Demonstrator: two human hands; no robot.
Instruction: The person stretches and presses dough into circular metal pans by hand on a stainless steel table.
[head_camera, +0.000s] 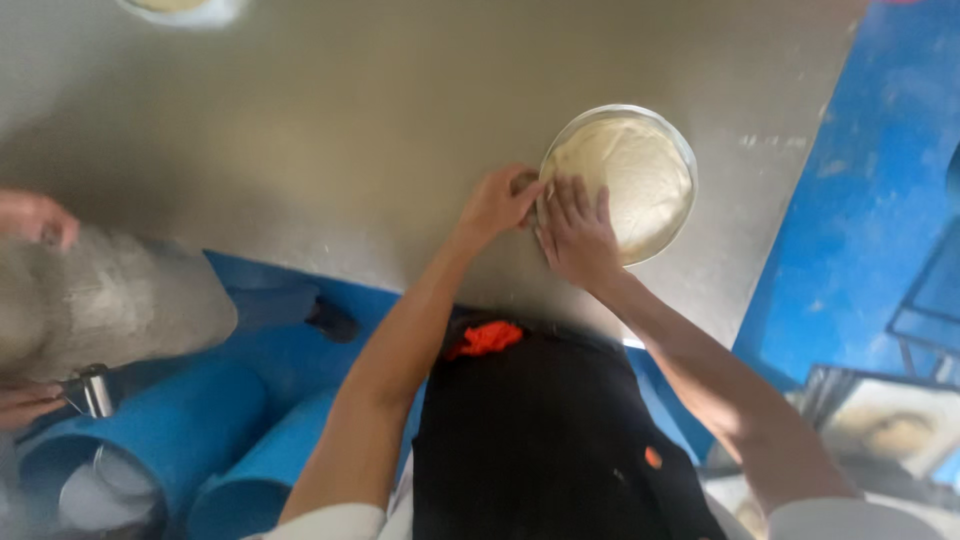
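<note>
Our left hand (497, 201) curls at the near-left rim of a round metal pan (683, 150), its fingertips pinching the edge; whether they catch the rim or the dough there, we cannot tell. Just beside it, our right hand (577, 235) lies flat, fingers spread, pressing on the pale dough (635, 175) that fills the pan, grasping nothing. The pan rests on the steel tabletop (350, 120) directly under both hands. Below our wrists hangs our black apron (540, 430) with an orange patch. Far to the left of our hands, another person's hand (35, 217) and a blurred grey sleeve show, above blue tubes (170, 420).
</note>
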